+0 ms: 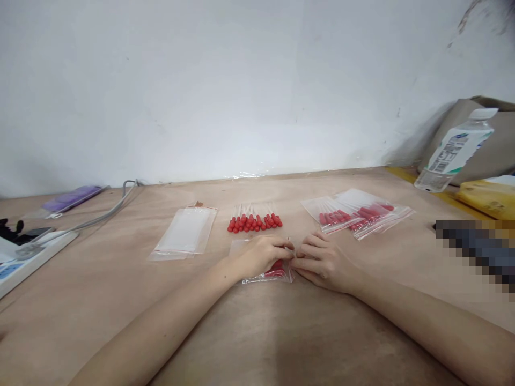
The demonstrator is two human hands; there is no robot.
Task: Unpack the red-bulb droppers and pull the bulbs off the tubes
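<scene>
A clear zip bag [277,275] with red-ended pieces inside lies on the table in front of me. My left hand [266,254] rests over the bag with its fingers bent and closed on its upper right part. At the bag's right edge, my right hand [319,261] pinches the plastic, its fingertips almost meeting those of the left. Just beyond the hands is a row of droppers [255,221] with red bulbs toward me and thin clear tubes pointing away. Part of the bag is hidden under my left hand.
Flat zip bags [187,230] are stacked at the left. Filled bags [358,214] overlap at the right. Farther right stand a plastic bottle [454,153] and a yellow packet [488,197]. A power strip [36,262], a grey cable [100,217] and a purple packet [72,198] lie far left.
</scene>
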